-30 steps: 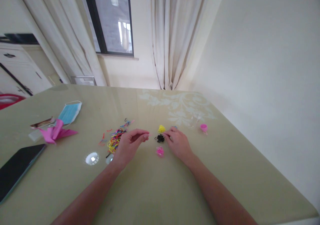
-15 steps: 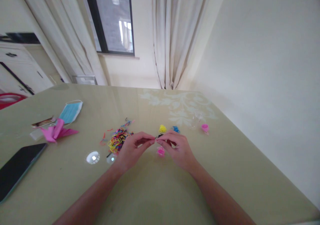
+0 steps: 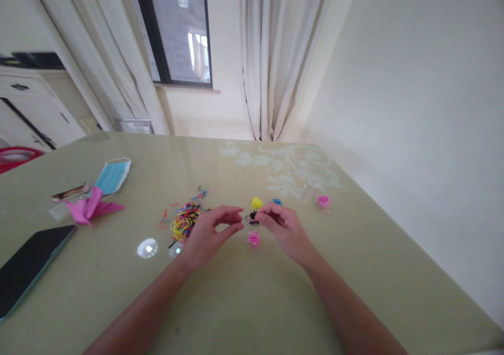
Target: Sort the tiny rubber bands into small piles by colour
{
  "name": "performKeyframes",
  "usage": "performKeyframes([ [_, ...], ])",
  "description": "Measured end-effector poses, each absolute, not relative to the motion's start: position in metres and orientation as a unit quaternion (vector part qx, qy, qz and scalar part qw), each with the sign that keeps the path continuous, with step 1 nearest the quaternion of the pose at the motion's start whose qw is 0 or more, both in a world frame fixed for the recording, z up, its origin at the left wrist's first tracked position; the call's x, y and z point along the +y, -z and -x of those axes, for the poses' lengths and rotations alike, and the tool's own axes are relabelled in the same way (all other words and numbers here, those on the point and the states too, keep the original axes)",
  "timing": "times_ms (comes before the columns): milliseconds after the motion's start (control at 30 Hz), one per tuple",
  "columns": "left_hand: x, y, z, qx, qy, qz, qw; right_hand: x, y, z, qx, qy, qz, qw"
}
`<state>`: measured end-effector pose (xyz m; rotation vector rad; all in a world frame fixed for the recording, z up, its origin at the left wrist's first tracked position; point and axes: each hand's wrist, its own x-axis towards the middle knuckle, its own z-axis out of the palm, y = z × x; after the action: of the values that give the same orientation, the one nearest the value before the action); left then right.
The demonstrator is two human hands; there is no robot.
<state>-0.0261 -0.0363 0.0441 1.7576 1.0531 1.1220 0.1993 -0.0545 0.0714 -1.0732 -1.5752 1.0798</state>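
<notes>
Beside a mixed pile of small coloured bands (image 3: 184,223), my left hand (image 3: 216,234) has its thumb and fingers parted, with nothing visible between them. My right hand (image 3: 282,233) is pinched closed at the right edge of a small black pile (image 3: 252,218); whatever its fingertips hold is too small to make out. A yellow pile (image 3: 256,202) lies just beyond the black one, and a pink pile (image 3: 254,239) lies nearer to me. Part of a blue pile (image 3: 277,201) shows behind my right hand.
On the table's (image 3: 244,313) left are a dark phone (image 3: 33,263), a pink folded-paper shape (image 3: 92,207) and a blue face mask (image 3: 113,176). A small pink cup (image 3: 323,201) and a clear container (image 3: 310,189) stand at the right.
My hands have parted from a fingertip-to-fingertip pinch. The left thumb and fingers have opened, while my right hand has shifted slightly right, still pinched. More of the black pile shows.
</notes>
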Motion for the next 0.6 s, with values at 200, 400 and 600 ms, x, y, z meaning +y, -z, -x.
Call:
performKeyframes([
  [200, -0.015, -0.032, 0.061, 0.598, -0.291, -0.743, 0.08, -0.055, -0.073, -0.204, -0.56, -0.554, 0.383, 0.482],
  [400, -0.013, -0.029, 0.07, 0.632, -0.163, -0.758, 0.007, -0.056, -0.078, -0.21, -0.629, -0.508, 0.399, 0.433],
  [600, -0.011, -0.03, 0.067, 0.618, -0.169, -0.767, -0.02, -0.051, -0.071, -0.213, -0.779, -0.307, 0.451, 0.307],
])
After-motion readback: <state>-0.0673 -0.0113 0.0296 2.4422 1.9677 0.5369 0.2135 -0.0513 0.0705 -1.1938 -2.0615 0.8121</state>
